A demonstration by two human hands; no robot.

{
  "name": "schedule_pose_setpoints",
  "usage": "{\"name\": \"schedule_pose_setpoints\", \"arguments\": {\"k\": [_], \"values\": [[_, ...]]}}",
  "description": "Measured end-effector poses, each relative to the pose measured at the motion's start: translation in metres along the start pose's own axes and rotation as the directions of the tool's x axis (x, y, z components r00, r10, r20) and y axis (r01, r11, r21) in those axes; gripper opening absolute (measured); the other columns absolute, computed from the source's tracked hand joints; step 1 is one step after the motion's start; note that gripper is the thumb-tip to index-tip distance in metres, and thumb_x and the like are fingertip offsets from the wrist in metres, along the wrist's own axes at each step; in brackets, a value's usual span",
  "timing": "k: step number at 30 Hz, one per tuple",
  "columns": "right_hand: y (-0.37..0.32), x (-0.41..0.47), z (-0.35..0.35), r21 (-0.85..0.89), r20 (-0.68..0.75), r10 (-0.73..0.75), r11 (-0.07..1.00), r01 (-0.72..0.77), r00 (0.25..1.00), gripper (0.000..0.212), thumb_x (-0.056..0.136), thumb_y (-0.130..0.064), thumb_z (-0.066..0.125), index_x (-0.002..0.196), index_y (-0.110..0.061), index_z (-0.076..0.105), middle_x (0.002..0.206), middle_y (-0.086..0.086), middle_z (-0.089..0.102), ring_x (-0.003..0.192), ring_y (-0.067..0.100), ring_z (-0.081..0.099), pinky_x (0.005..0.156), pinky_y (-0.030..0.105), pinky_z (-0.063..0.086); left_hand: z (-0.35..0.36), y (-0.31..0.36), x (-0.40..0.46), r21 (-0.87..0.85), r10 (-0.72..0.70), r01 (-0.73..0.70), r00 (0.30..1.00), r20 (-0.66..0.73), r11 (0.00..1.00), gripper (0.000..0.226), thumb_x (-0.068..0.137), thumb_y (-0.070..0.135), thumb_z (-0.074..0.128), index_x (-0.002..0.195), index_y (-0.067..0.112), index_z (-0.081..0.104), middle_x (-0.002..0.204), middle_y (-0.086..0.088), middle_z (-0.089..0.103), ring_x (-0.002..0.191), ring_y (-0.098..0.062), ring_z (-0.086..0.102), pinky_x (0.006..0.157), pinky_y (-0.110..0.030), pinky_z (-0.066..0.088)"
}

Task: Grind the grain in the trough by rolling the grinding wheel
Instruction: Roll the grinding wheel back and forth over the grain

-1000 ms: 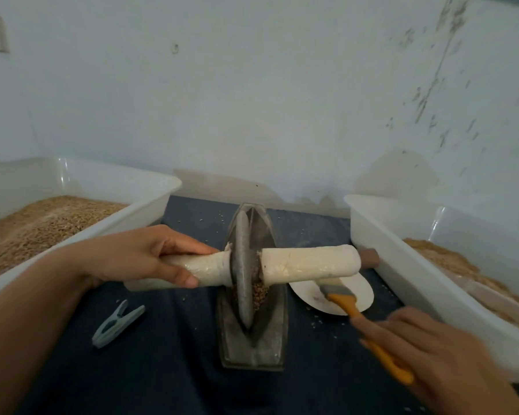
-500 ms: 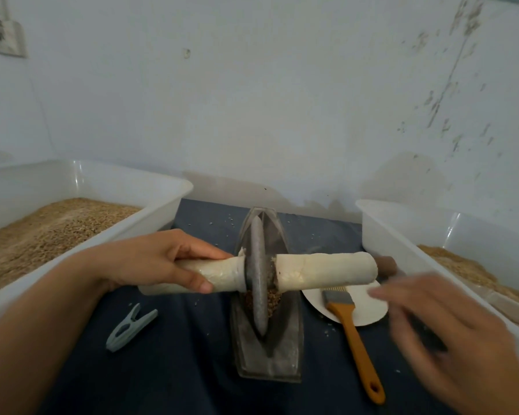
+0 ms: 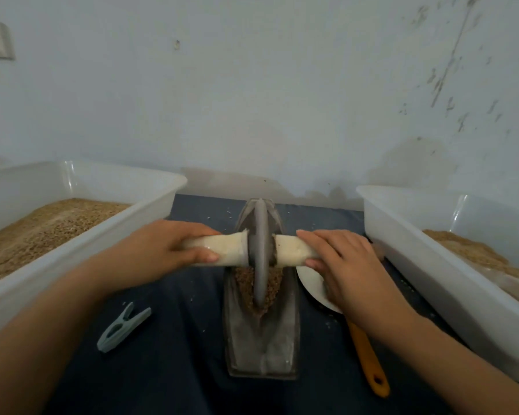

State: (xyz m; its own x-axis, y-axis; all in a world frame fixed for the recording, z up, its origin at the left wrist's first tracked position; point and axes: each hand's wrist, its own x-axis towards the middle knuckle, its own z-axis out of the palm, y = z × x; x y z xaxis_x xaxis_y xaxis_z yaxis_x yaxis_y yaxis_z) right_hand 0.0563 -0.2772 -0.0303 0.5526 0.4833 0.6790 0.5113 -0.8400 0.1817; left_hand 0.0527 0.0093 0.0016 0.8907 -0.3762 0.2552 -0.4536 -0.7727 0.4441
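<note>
A grey grinding wheel (image 3: 261,250) stands upright in a narrow metal trough (image 3: 262,345) in the middle of the dark cloth. Brown grain (image 3: 274,284) lies in the trough around the wheel's lower edge. A white-wrapped axle handle (image 3: 228,250) sticks out on both sides of the wheel. My left hand (image 3: 162,250) grips the left part of the handle. My right hand (image 3: 342,265) lies over the right part (image 3: 291,250), fingers across the top and thumb underneath.
A white tub (image 3: 81,241) of grain stands at the left, and another white tub (image 3: 432,265) with ground meal at the right. A grey clothes peg (image 3: 123,327) lies left of the trough. An orange-handled brush (image 3: 369,363) and a white plate (image 3: 312,283) lie right of it.
My right hand let go of the orange brush, which now lies on the cloth, and moved up onto the right end of the handle. The left hand kept its grip.
</note>
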Motion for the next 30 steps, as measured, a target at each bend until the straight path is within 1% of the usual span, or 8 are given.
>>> {"name": "schedule_pose_setpoints", "arguments": {"k": [3, 6, 11, 15, 19, 22, 25, 30], "values": [[0.008, 0.013, 0.016, 0.054, 0.065, 0.077, 0.995, -0.080, 0.995, 0.038, 0.087, -0.020, 0.061, 0.123, -0.008, 0.058, 0.108, 0.009, 0.065, 0.099, 0.029, 0.061, 0.088, 0.041, 0.045, 0.024, -0.004, 0.010, 0.322, 0.105, -0.016, 0.960, -0.261, 0.946, 0.039, 0.089, 0.043, 0.051, 0.125, 0.031, 0.054, 0.112, 0.010, 0.062, 0.106, -0.014, 0.055, 0.088, -0.028, 0.032], [0.010, 0.016, 0.021, 0.069, 0.135, 0.121, 0.989, -0.131, 0.983, 0.044, 0.090, -0.027, 0.059, 0.131, -0.011, 0.052, 0.118, 0.008, 0.060, 0.110, 0.027, 0.054, 0.096, 0.038, 0.036, 0.031, -0.005, 0.015, 0.369, 0.119, 0.008, 0.939, -0.322, 0.929, 0.043, 0.091, 0.038, 0.053, 0.132, 0.028, 0.050, 0.118, 0.007, 0.059, 0.110, -0.016, 0.052, 0.090, -0.029, 0.027], [0.008, 0.009, -0.010, 0.054, 0.299, 0.038, 0.997, -0.057, 0.954, 0.048, 0.094, -0.047, 0.037, 0.139, -0.030, 0.035, 0.125, -0.011, 0.049, 0.111, 0.009, 0.041, 0.091, 0.021, 0.025, 0.005, 0.006, 0.002, 0.076, 0.087, -0.076, 0.984, -0.157, 0.994, 0.033, 0.080, 0.043, 0.062, 0.113, 0.039, 0.062, 0.100, 0.017, 0.067, 0.093, 0.000, 0.058, 0.083, -0.018, 0.041], [0.012, 0.009, -0.040, 0.241, 0.454, -0.051, 0.968, -0.067, 0.890, 0.044, 0.089, -0.052, 0.039, 0.132, -0.042, 0.037, 0.110, -0.019, 0.049, 0.102, 0.000, 0.041, 0.087, 0.022, 0.035, -0.017, 0.016, -0.010, -0.126, 0.083, -0.067, 0.989, 0.121, 0.990, 0.037, 0.069, 0.053, 0.060, 0.104, 0.042, 0.066, 0.092, 0.022, 0.070, 0.087, 0.004, 0.063, 0.076, -0.011, 0.045], [0.008, 0.013, -0.028, 0.171, 0.349, -0.039, 0.985, -0.023, 0.936, 0.044, 0.093, -0.044, 0.039, 0.137, -0.034, 0.037, 0.116, -0.011, 0.051, 0.104, 0.008, 0.042, 0.088, 0.026, 0.035, -0.012, 0.009, -0.005, -0.028, 0.014, -0.011, 0.993, 0.115, 1.000, 0.040, 0.069, 0.058, 0.054, 0.104, 0.044, 0.065, 0.095, 0.018, 0.070, 0.089, 0.001, 0.062, 0.082, -0.017, 0.045], [0.010, 0.024, 0.002, 0.078, 0.249, 0.022, 0.996, -0.042, 0.968, 0.044, 0.097, -0.033, 0.040, 0.141, -0.026, 0.036, 0.128, -0.005, 0.050, 0.115, 0.014, 0.041, 0.093, 0.025, 0.026, 0.010, 0.001, 0.008, 0.064, -0.015, 0.024, 0.991, -0.132, 0.998, 0.025, 0.083, 0.044, 0.057, 0.107, 0.040, 0.062, 0.102, 0.008, 0.069, 0.093, -0.008, 0.061, 0.081, -0.020, 0.041], [0.011, 0.031, 0.020, 0.065, 0.212, 0.108, 0.990, -0.125, 0.971, 0.046, 0.098, -0.029, 0.043, 0.143, -0.023, 0.034, 0.135, -0.001, 0.047, 0.124, 0.016, 0.037, 0.104, 0.028, 0.022, 0.025, -0.006, 0.018, 0.164, 0.012, 0.035, 0.961, -0.277, 0.986, 0.035, 0.088, 0.031, 0.060, 0.122, 0.025, 0.061, 0.112, 0.000, 0.066, 0.100, -0.015, 0.057, 0.081, -0.024, 0.037], [0.012, 0.022, 0.005, 0.086, 0.246, 0.037, 0.995, -0.059, 0.969, 0.048, 0.095, -0.037, 0.044, 0.140, -0.026, 0.038, 0.128, -0.005, 0.051, 0.116, 0.013, 0.040, 0.092, 0.022, 0.024, 0.010, 0.001, 0.008, 0.001, 0.022, -0.022, 0.989, -0.148, 1.000, 0.029, 0.075, 0.049, 0.059, 0.104, 0.050, 0.059, 0.098, 0.022, 0.066, 0.091, 0.005, 0.058, 0.076, -0.007, 0.038]]}}
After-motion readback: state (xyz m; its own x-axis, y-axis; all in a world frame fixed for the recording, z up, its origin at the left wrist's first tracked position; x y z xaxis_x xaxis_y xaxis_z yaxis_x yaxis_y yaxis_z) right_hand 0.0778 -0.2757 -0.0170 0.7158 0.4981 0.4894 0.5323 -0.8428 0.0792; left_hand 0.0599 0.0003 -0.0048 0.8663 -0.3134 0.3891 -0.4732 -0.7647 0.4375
